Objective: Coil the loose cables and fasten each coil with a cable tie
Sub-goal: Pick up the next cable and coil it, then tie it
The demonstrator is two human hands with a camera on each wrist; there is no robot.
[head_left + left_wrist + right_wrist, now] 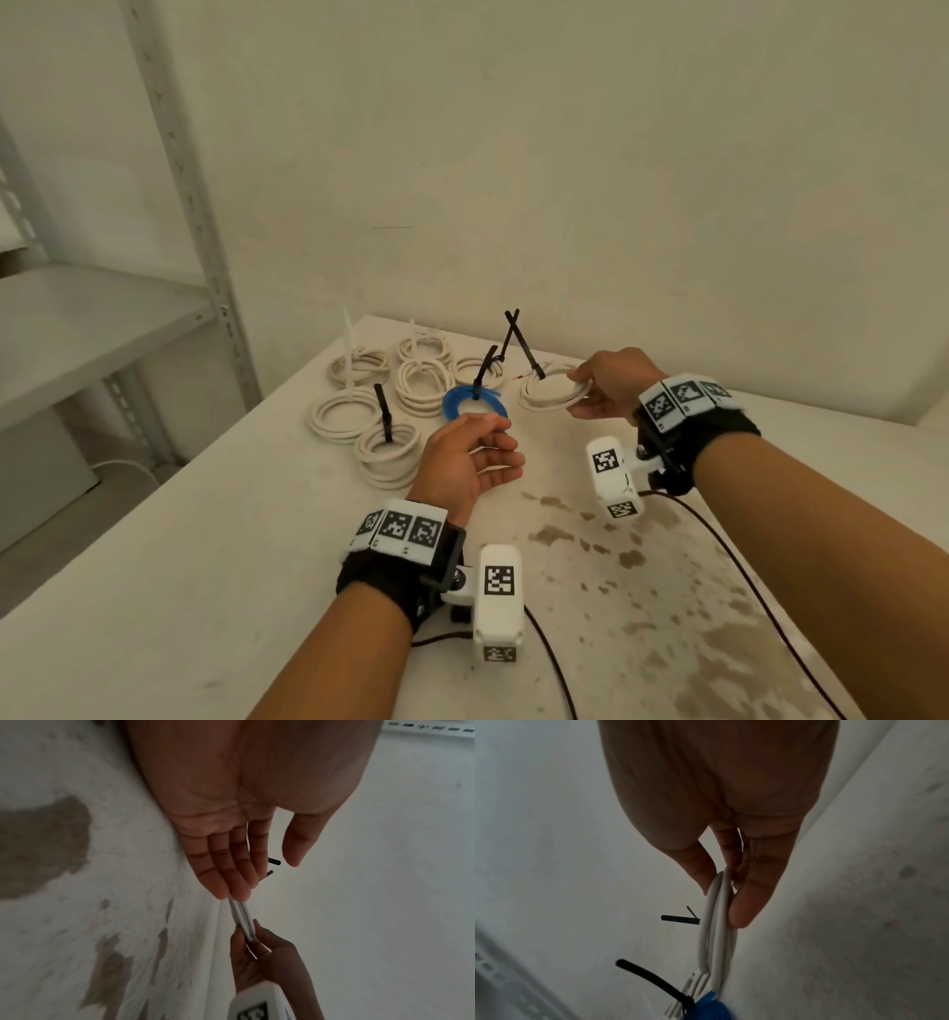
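Note:
My right hand (577, 393) pinches the near rim of a white cable coil (552, 395) just above the table; thumb and fingers grip it in the right wrist view (718, 912). A black cable tie (524, 344) stands up from the coil's far side. My left hand (508, 442) hovers open and holds nothing, a little left of that coil. Its palm faces up with loosely bent fingers (231, 872), and the coil (241, 914) shows edge-on beyond them. A blue coil (475, 403) with a black tie lies just beyond the left hand.
Several tied white coils (380, 406) lie grouped at the far left of the table (231, 565), their tie tails sticking up. Brown stains (642, 591) mark the near right. A metal shelf rack (179, 180) stands to the left, a wall behind. Black wrist-camera leads (744, 575) trail over the table.

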